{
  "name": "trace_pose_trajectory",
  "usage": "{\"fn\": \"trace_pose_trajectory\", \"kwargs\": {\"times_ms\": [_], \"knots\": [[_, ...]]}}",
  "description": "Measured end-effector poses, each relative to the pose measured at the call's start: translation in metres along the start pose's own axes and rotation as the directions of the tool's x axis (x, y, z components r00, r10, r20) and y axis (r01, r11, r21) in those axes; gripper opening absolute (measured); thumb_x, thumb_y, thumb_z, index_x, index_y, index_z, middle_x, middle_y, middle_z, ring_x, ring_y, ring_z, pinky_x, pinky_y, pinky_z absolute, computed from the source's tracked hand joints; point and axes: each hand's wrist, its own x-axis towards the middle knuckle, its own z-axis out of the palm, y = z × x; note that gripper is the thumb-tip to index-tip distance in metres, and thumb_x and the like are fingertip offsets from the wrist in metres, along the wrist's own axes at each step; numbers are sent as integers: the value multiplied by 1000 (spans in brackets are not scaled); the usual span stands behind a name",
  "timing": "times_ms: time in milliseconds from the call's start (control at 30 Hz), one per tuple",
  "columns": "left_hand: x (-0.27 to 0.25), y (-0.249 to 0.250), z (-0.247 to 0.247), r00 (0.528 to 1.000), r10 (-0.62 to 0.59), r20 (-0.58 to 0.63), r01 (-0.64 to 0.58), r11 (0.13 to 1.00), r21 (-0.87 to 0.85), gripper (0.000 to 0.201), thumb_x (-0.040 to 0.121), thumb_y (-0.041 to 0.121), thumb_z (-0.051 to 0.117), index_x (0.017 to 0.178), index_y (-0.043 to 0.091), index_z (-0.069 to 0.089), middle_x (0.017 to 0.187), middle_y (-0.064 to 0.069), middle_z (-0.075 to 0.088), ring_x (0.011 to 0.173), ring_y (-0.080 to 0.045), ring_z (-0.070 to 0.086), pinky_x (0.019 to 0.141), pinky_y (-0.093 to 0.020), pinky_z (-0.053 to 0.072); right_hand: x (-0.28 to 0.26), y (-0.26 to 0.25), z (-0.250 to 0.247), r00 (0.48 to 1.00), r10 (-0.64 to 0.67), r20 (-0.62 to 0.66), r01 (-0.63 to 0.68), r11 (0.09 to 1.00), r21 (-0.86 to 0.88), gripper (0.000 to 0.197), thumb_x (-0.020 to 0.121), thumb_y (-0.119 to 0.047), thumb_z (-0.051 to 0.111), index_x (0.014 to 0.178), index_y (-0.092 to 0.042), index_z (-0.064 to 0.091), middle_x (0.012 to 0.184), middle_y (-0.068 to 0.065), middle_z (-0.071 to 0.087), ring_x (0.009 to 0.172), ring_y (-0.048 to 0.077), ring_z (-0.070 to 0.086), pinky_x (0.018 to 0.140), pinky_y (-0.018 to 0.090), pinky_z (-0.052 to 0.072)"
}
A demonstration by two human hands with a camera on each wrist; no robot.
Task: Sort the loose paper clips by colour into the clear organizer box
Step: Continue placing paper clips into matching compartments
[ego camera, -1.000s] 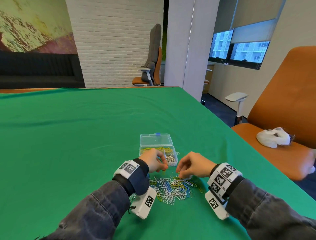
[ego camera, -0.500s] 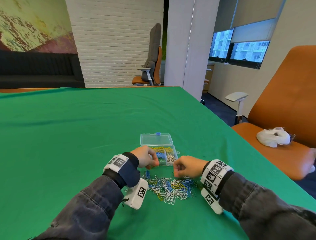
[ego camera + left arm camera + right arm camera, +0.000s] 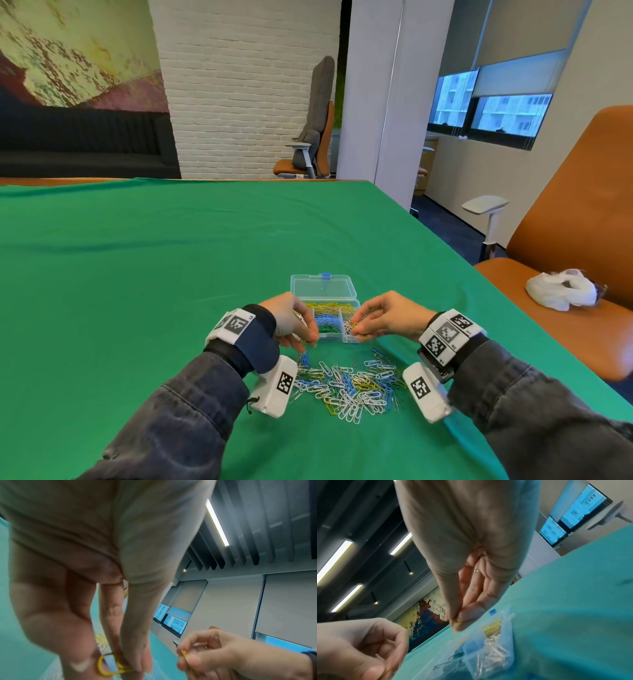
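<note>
A clear organizer box (image 3: 324,301) stands open on the green table, with yellow, blue, green and white clips in its compartments. A pile of loose paper clips (image 3: 349,387) lies just in front of it. My left hand (image 3: 298,329) is at the box's left front corner and pinches yellow paper clips (image 3: 109,665) between thumb and fingers. My right hand (image 3: 370,322) hovers over the box's right side and pinches a yellow paper clip (image 3: 458,623) at its fingertips. The box (image 3: 488,649) appears blurred under the right hand.
The green cloth table (image 3: 137,274) stretches far to the left and back. An orange chair (image 3: 575,246) with a white plastic bag (image 3: 561,289) on its seat stands off the right edge. A white pillar (image 3: 376,102) rises behind the table.
Both hands lifted from the clip pile toward the box. The right hand went up and right over the box's right side. The left hand stays by the front left corner.
</note>
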Motion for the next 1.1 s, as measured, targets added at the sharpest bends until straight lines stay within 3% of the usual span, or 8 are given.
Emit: {"fn": "trace_pose_trajectory", "kwargs": {"times_ms": [200,300,400,533,667,867,1000,1100], "knots": [[6,-3,0,996,16,-89,-21,998,-55,10,83,3,73,80,9,66,94,-17,74,61,-15,68,49,-19,50,38,-24,-6,947,-220,-233,102,897,-430,10,78,-12,77,87,-16,76,83,-1,74,75,5,67,71,11,48],[12,-6,-1,982,37,-187,-60,991,-117,13,78,4,78,78,7,65,83,-17,73,62,-17,69,55,-21,54,57,-29,2,926,-286,-246,97,810,-578,9,81,-11,75,89,-13,76,89,-1,74,78,6,65,81,18,51],[14,-9,-4,963,46,-267,-102,974,-200,16,75,-2,78,80,3,64,74,-15,71,59,-16,69,59,-23,57,68,-26,7,953,-249,-173,79,755,-651,14,81,-7,74,95,-11,75,93,1,73,83,8,66,89,26,54],[15,-11,-9,956,30,-290,-108,961,-255,14,77,-10,73,87,-2,66,71,-10,70,56,-11,67,57,-20,56,63,-31,5,939,-299,-170,140,783,-606,15,82,-12,74,97,-14,74,95,-1,74,87,8,68,92,28,53],[19,-10,-4,950,22,-312,-128,938,-323,24,76,-10,74,98,-4,66,78,-11,71,57,-10,68,54,-19,54,43,-39,17,942,-328,65,328,867,-375,23,76,-15,80,98,-14,74,88,4,75,81,10,70,87,27,55],[20,-5,0,967,38,-253,-168,839,-517,35,78,-10,71,109,-2,56,67,-3,72,56,-12,69,56,-23,57,37,-43,27,895,-444,45,412,785,-463,17,69,-24,85,81,-15,77,77,2,71,69,6,61,75,27,55],[17,-2,-2,975,24,-223,-149,815,-560,45,80,-10,69,122,-4,53,87,-16,71,59,-13,69,61,-24,59,40,-46,24,896,-437,83,422,775,-471,17,67,-27,85,81,-24,76,83,5,69,72,5,58,77,28,54],[17,-1,-1,983,11,-185,-132,744,-655,44,86,-17,58,126,-3,46,102,-28,68,61,-18,71,63,-26,59,41,-50,21,905,-416,90,409,794,-449,13,70,-19,84,79,-15,75,82,9,73,74,8,63,80,28,55]]}}
